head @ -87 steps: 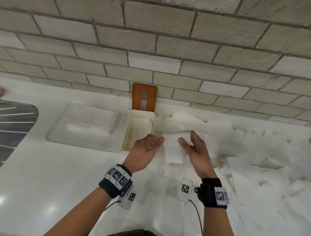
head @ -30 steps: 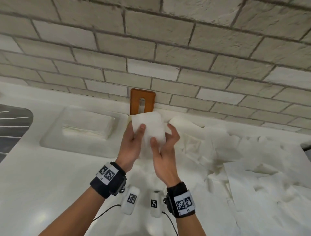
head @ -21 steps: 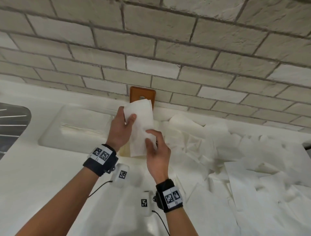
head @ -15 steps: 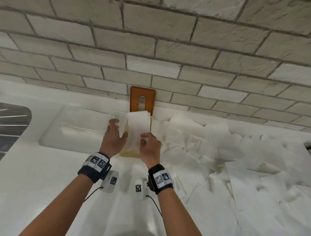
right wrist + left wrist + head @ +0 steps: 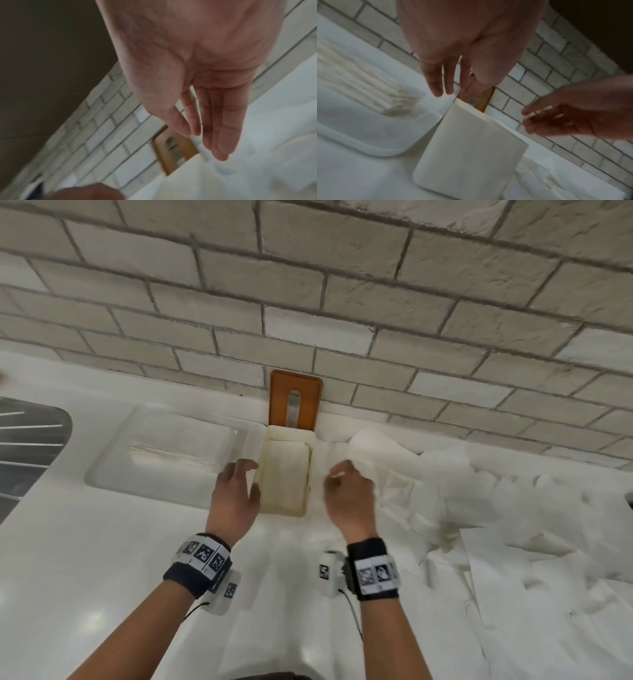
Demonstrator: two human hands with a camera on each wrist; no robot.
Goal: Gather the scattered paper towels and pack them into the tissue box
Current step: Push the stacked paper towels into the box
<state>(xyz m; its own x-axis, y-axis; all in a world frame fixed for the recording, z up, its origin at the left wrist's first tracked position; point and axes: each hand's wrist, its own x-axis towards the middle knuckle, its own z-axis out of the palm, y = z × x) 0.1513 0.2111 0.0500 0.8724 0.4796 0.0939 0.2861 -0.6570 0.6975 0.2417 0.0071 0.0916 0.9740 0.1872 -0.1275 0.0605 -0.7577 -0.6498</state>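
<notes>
Since half a second ago, the folded paper towel is released by both hands and is now seen lying inside the tissue box (image 5: 297,510). Left hand (image 5: 236,495) is held just left of the box, fingers loosely spread and empty, no contact with the box wall visible. Right hand (image 5: 349,495) is pulled back to the right of the box, fingers straight and relaxed in the right wrist view, nothing gripped. Folded paper towels (image 5: 283,474) are stacked flat in the cream box, which stands on the white tabletop (image 5: 102,559) with its brown slotted lid (image 5: 295,398) leaned upright against the brick wall (image 5: 342,285). Scattered paper towels (image 5: 496,525) are spread over the tabletop to the right of the box. A translucent tray (image 5: 161,491) holding a further towel stack is placed just left of the box.
</notes>
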